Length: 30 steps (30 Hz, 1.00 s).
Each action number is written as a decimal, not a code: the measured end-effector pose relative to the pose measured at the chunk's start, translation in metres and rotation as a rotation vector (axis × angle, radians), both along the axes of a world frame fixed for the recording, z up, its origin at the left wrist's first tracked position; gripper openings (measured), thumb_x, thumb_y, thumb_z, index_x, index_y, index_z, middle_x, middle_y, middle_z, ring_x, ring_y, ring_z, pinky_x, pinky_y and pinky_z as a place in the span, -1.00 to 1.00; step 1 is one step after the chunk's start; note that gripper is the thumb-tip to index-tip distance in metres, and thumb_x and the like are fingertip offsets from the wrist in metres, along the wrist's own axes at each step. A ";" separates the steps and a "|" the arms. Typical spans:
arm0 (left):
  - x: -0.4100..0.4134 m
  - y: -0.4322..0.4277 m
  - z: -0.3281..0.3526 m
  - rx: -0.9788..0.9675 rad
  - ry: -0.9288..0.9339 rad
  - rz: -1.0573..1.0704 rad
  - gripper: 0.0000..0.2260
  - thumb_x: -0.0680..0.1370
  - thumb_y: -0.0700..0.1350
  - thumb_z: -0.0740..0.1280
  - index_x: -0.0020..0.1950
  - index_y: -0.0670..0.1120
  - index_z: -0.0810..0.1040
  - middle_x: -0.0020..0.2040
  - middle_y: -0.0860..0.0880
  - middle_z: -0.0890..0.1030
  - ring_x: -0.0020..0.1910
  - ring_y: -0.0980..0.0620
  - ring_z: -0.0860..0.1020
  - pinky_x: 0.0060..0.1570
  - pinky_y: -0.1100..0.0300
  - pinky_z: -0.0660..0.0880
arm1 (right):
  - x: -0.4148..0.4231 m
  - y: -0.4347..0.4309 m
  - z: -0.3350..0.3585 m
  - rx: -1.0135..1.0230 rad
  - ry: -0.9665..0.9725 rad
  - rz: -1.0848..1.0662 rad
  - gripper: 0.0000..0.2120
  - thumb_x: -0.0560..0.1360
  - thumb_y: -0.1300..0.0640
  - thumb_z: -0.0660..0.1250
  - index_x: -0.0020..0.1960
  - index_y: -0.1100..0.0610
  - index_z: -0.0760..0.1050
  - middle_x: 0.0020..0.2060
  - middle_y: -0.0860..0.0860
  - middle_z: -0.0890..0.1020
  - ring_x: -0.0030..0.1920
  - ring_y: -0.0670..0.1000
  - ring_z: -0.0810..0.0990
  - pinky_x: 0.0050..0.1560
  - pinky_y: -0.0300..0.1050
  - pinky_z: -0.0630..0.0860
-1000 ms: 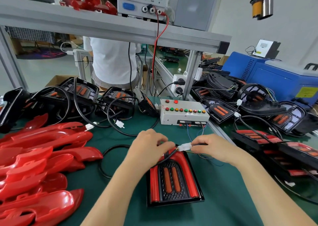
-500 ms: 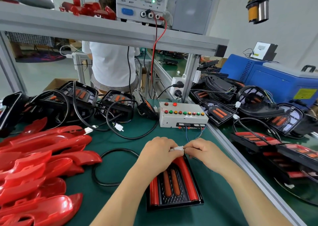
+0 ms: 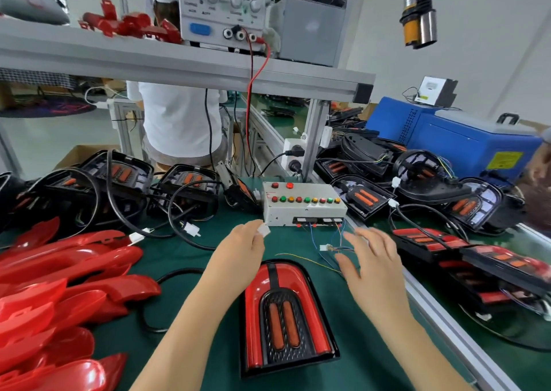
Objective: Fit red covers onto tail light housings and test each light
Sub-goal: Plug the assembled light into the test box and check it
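Observation:
A tail light [image 3: 284,316] with a red cover fitted lies flat on the green mat in front of me. My left hand [image 3: 238,250] pinches the light's white plug [image 3: 264,229] above the lamp's top end. The plug's black cable loops off to the left. My right hand [image 3: 369,259] hovers with spread fingers beside the tester's white connector [image 3: 325,247], which lies loose on thin coloured wires. The grey test box [image 3: 304,207] with its row of coloured buttons stands just behind both hands.
A heap of loose red covers [image 3: 59,286] fills the left of the mat. Black housings [image 3: 125,182] with cables crowd the back left. More lights [image 3: 465,256] lie on the right past the aluminium rail. A power supply [image 3: 223,9] sits on the shelf; a person in white stands behind.
The two connectors, joined half a second ago, have come apart. My left hand has lifted away with the lamp's plug, and my right hand has let go of the tester's connector.

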State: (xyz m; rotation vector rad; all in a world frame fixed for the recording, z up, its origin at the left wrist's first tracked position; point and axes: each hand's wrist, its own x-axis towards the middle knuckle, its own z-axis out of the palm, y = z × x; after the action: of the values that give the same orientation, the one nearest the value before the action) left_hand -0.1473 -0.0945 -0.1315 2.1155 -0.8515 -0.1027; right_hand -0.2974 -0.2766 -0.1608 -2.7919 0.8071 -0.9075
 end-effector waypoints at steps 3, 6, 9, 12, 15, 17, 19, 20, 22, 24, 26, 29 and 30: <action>-0.003 -0.005 0.004 -0.055 -0.012 0.008 -0.65 0.66 -0.07 0.11 0.45 0.04 0.34 0.20 0.00 0.54 0.09 0.03 0.53 -0.03 0.20 0.38 | -0.014 0.031 0.007 0.570 0.031 0.094 -0.62 0.44 -0.32 0.22 0.09 -0.10 0.53 -0.01 -0.23 0.58 0.00 -0.21 0.56 -0.01 -0.21 0.50; -0.012 -0.015 0.009 -0.107 -0.004 -0.052 -0.74 0.60 -0.03 0.24 0.29 0.08 0.42 0.03 0.08 0.59 -0.02 0.06 0.55 0.01 0.11 0.47 | -0.013 0.047 0.007 1.030 0.237 0.146 -0.59 0.49 -0.32 0.20 0.22 -0.12 0.40 -0.06 -0.18 0.59 -0.29 -0.32 0.61 -0.35 -0.44 0.45; -0.029 -0.028 0.011 -0.039 -0.091 -0.232 -0.82 0.55 0.04 0.32 0.15 0.13 0.51 -0.01 0.11 0.61 0.00 0.08 0.54 0.05 0.13 0.46 | -0.003 0.046 0.009 1.378 0.114 0.112 -0.63 0.61 -0.22 0.13 0.28 -0.05 0.43 -0.24 -0.03 0.56 -0.36 -0.11 0.57 -0.35 -0.30 0.52; -0.046 -0.040 0.007 0.184 -0.263 -0.402 -0.82 0.53 0.10 0.31 0.08 0.09 0.57 -0.04 0.05 0.60 0.04 0.03 0.47 0.07 0.13 0.40 | -0.007 0.047 0.004 1.731 -0.065 0.260 -0.44 0.39 -0.46 0.15 0.12 -0.11 0.60 -0.15 0.06 0.67 -0.20 0.06 0.64 -0.08 0.03 0.63; -0.052 -0.041 0.003 0.364 -0.347 -0.454 -0.78 0.55 0.06 0.27 0.01 -0.07 0.57 -0.02 -0.04 0.58 0.09 -0.04 0.42 0.13 0.08 0.36 | -0.010 0.054 -0.003 1.831 -0.152 0.249 -0.51 0.39 -0.37 0.25 0.07 -0.06 0.67 0.03 0.13 0.68 -0.02 0.13 0.67 0.04 0.12 0.62; -0.046 -0.032 0.004 0.277 -0.293 -0.491 -0.76 0.56 0.05 0.23 0.07 -0.04 0.60 0.00 -0.01 0.58 0.11 0.00 0.42 0.22 0.10 0.32 | -0.009 0.058 -0.004 1.849 -0.183 0.214 -0.56 0.44 -0.29 0.32 0.10 0.00 0.66 0.02 0.17 0.67 0.01 0.17 0.64 0.18 0.23 0.55; -0.031 -0.013 0.007 0.147 -0.194 -0.402 -0.72 0.58 0.02 0.24 0.26 0.03 0.56 0.20 0.08 0.51 0.24 0.08 0.37 0.36 0.20 0.23 | -0.008 0.059 -0.003 1.853 -0.204 0.193 -0.63 0.48 -0.19 0.37 0.14 0.03 0.61 -0.02 0.20 0.65 -0.02 0.21 0.61 0.27 0.32 0.44; -0.021 -0.001 0.007 0.165 -0.195 -0.293 -0.68 0.59 0.00 0.24 0.35 0.06 0.49 0.32 0.11 0.43 0.33 0.09 0.32 0.40 0.21 0.18 | -0.008 0.060 -0.002 1.853 -0.205 0.178 -0.67 0.49 -0.16 0.38 0.12 0.04 0.57 -0.06 0.20 0.64 -0.07 0.20 0.59 0.27 0.33 0.42; 0.003 0.028 0.004 0.405 -0.296 -0.029 -0.62 0.61 -0.02 0.18 0.44 0.12 0.35 0.44 0.13 0.32 0.43 0.07 0.24 0.41 0.16 0.21 | -0.009 0.061 0.000 1.867 -0.209 0.154 -0.68 0.50 -0.11 0.38 0.13 0.08 0.53 -0.10 0.20 0.61 -0.13 0.18 0.58 0.21 0.29 0.47; 0.020 0.054 0.002 0.713 -0.339 0.161 -0.61 0.61 0.05 0.11 0.45 0.19 0.28 0.42 0.16 0.35 0.42 0.08 0.26 0.33 0.16 0.29 | -0.011 0.061 0.000 1.876 -0.210 0.156 -0.59 0.50 -0.08 0.36 0.26 0.12 0.49 -0.13 0.18 0.60 -0.19 0.14 0.58 0.03 0.13 0.54; 0.027 0.067 -0.006 0.826 -0.300 0.208 -0.62 0.59 0.11 0.10 0.42 0.22 0.28 0.36 0.14 0.41 0.39 0.08 0.29 0.27 0.16 0.30 | -0.013 0.059 -0.003 1.870 -0.219 0.173 -0.52 0.42 -0.09 0.41 0.27 0.11 0.50 -0.20 0.15 0.61 -0.29 0.10 0.58 -0.16 -0.03 0.53; 0.028 0.070 -0.021 0.877 -0.313 0.153 -0.60 0.57 0.16 0.13 0.41 0.22 0.27 0.34 0.15 0.40 0.39 0.08 0.28 0.27 0.14 0.29 | -0.017 0.059 -0.005 1.863 -0.266 0.160 -0.59 0.40 -0.06 0.44 0.20 0.08 0.54 -0.27 0.13 0.63 -0.38 0.08 0.59 -0.30 -0.11 0.56; 0.028 0.069 -0.025 0.887 -0.332 0.143 -0.60 0.56 0.17 0.16 0.40 0.23 0.29 0.32 0.16 0.40 0.37 0.08 0.30 0.25 0.15 0.29 | -0.018 0.059 -0.005 1.865 -0.284 0.146 -0.65 0.46 -0.04 0.40 0.20 0.07 0.54 -0.27 0.13 0.63 -0.39 0.07 0.59 -0.33 -0.12 0.58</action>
State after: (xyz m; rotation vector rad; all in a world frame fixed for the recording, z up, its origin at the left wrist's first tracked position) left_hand -0.1193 -0.0253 -0.1564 3.0829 -0.9425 -0.0578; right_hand -0.3154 -0.2176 -0.1662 -1.0200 0.7038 -0.1513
